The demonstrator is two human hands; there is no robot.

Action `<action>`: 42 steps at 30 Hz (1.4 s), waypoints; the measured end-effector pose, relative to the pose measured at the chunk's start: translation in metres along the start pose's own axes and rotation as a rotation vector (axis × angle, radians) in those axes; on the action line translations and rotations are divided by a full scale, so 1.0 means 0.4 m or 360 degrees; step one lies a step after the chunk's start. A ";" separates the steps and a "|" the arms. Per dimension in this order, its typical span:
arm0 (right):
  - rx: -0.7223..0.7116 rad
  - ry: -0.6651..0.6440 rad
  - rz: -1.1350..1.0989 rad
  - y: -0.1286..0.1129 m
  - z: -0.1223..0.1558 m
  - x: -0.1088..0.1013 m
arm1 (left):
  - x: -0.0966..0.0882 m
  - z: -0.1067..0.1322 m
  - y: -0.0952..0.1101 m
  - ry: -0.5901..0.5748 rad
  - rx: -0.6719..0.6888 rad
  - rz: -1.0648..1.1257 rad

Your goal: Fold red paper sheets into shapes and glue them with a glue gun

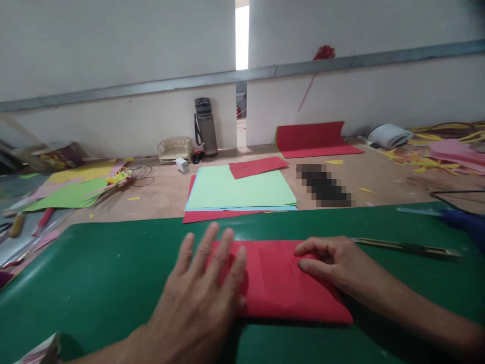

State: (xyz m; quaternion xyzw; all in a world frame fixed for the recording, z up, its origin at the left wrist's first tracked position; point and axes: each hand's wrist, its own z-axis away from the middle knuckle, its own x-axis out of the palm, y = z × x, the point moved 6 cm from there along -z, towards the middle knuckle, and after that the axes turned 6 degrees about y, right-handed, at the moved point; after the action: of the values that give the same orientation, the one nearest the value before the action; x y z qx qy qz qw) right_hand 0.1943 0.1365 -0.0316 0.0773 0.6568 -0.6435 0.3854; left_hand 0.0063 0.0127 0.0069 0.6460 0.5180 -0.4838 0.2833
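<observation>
A folded sheet of red paper (273, 290) lies on the green mat (113, 268) in front of me, with faint creases across it. My left hand (200, 293) is over its left end, fingers spread and palm down; whether the palm presses on the paper I cannot tell. At the upper right edge, my right hand (335, 260) has thumb and curled fingers closed on the red paper. To the right of that hand lies a slim craft knife (407, 247).
Behind the mat is a stack of light green sheets (242, 189) with a red strip (259, 167) on top. Farther back stand a dark bottle (206, 129) and a folded red sheet (316, 140). A blue-handled tool (464, 222) lies right; green paper (71, 194) lies left.
</observation>
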 end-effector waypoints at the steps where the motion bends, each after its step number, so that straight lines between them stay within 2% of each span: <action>1: -0.0013 -0.0010 -0.0012 0.001 -0.001 0.001 | 0.012 -0.001 0.028 -0.0063 0.0145 0.0125; 3: -0.0031 -0.0011 -0.0038 0.003 -0.004 0.002 | 0.046 -0.006 0.074 -0.0288 0.0335 0.0411; 4: -0.0037 -0.0002 -0.0037 0.005 -0.006 0.001 | 0.063 -0.011 0.086 -0.0388 0.0344 0.0515; 6: -0.0065 0.0036 0.0006 0.008 -0.008 -0.001 | 0.087 -0.023 0.094 -0.0521 0.0282 0.0645; 9: -0.0153 0.0120 0.0135 0.005 -0.007 -0.008 | 0.101 -0.036 0.086 -0.0598 0.0173 0.0726; 13: -0.0295 0.0285 0.0233 -0.013 -0.002 -0.022 | 0.099 -0.039 0.074 -0.0613 0.0103 0.0808; 16: -0.0294 0.0355 0.0190 -0.017 -0.012 -0.026 | 0.100 -0.040 0.072 -0.0612 0.0078 0.0843; 22: 0.0039 0.0192 0.0037 -0.001 -0.039 -0.011 | 0.103 -0.040 0.063 -0.0626 0.0052 0.0902; 27: 0.0189 0.0147 0.0035 -0.005 -0.039 -0.005 | 0.098 -0.041 0.055 -0.0620 0.0047 0.0903; 42: 0.0132 0.0237 0.0277 0.004 -0.047 -0.017 | 0.085 -0.058 0.036 -0.0574 -0.0008 0.0860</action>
State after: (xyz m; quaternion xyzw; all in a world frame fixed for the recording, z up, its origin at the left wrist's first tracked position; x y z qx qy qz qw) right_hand 0.1923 0.1564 -0.0313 0.1974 0.6472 -0.6267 0.3866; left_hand 0.0274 0.0418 -0.0176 0.6634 0.2704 -0.4964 0.4903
